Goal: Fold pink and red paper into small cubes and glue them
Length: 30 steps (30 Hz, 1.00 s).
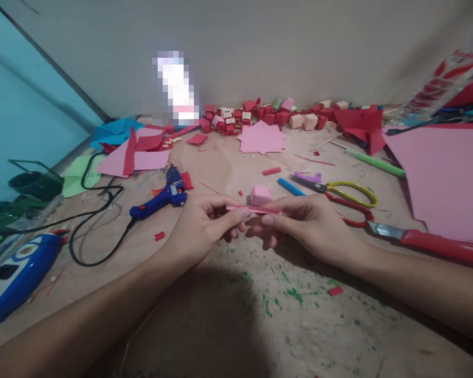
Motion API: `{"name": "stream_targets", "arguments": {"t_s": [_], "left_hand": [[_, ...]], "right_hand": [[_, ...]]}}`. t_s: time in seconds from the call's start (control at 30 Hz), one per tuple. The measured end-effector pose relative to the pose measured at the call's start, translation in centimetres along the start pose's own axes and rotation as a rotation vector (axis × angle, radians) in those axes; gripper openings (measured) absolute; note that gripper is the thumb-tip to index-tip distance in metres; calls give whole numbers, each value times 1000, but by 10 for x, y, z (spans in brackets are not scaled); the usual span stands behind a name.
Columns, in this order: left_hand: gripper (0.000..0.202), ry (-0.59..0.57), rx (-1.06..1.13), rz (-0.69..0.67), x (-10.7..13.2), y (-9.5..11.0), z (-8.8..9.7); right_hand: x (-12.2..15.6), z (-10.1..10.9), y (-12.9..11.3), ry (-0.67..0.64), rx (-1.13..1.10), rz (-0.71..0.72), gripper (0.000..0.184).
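A narrow folded strip of pink paper [254, 209] is stretched between my two hands, just above the table. My left hand [213, 218] pinches its left end between thumb and fingers. At the other end, my right hand [299, 223] grips it the same way, the lower fingers curled loosely. Right behind the strip sits a small pink paper cube [260, 195]. Scissors [335, 194] with yellow and red handles lie beyond my right hand, near a blue paper roll [290, 187]. To the left of my left hand rests a blue glue gun [160, 199].
A red-handled cutter [437, 244] lies at the right, by a large pink sheet [445, 178]. Stacked pink squares [261, 137] and several small paper cubes [309, 122] line the wall. A black cord [76, 247] loops at left, near a blue-and-white tape dispenser [27, 273].
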<state>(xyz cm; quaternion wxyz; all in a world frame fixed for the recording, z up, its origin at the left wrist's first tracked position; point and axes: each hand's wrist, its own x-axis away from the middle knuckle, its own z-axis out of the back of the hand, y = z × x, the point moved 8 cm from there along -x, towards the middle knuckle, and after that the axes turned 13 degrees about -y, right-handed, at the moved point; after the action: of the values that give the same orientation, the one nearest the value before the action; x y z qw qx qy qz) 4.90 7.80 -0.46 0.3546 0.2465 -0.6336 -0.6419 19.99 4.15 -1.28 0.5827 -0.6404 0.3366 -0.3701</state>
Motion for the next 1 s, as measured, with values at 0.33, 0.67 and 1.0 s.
{"name": "stream_targets", "arguments": {"t_s": [0.33,0.67,1.0], "left_hand": [[16,-3,-17,-23,-1,0,0],[21,-74,-113,-57,-1,4,-7],[23,-76,-7,-41,-3,-2,-7]], "right_hand": [[0,3,6,41,-67,-25,16],[0,3,6,14,-25,-44,24],[-1,3,3,20,-67,-78,31]]}}
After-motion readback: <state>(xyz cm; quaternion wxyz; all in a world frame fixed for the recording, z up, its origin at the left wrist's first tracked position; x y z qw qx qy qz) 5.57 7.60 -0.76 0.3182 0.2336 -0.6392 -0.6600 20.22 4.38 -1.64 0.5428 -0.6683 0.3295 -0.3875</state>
